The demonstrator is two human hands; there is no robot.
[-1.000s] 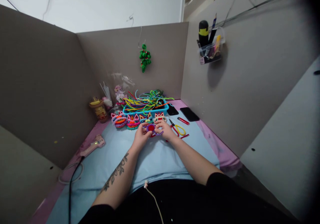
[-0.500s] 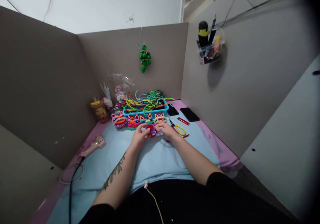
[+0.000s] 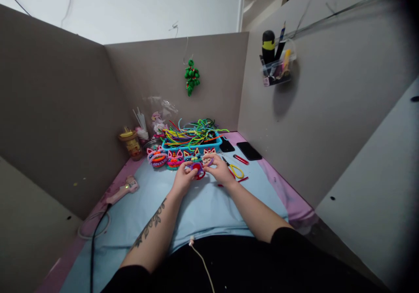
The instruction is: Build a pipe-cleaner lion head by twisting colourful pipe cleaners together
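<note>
craftwork [image 3: 197,168], small, purple & red, fuzzy, is up front in head cam view, btwn the person's two hands, above the blue cloth [image 3: 199,210] on the worktop. left grip [image 3: 184,177] is clenched on it, thumb on the near face, fingers round the left side. right grip [image 3: 218,170] pinches a purple strand [image 3: 210,161] at the piece's right side, thumb & fingertips closed on it; exact contact pt too small to tell.

just behind hands: row of 4 animal-faced pieces, incl. a lilac one w/ pink ears [image 3: 157,157] at far left; the right-hand ones are part hidden by the fingers. behind the row, blue tray [image 3: 193,148] heaped w/ multicol. fuzzy stems [image 3: 190,135].

right of right grip: yellow-handled cutters [image 3: 237,167], part hidden; red strip [image 3: 243,179] near them, slim red tool [image 3: 241,159] a bit further back, & black phone [image 3: 249,150] by the rt. partition.

left side, well apart from hands: pink glue gun [image 3: 126,189], green light on, lying w/ black cord running twd the wearer. jar [image 3: 132,146] stands further back, by left partition.
</note>
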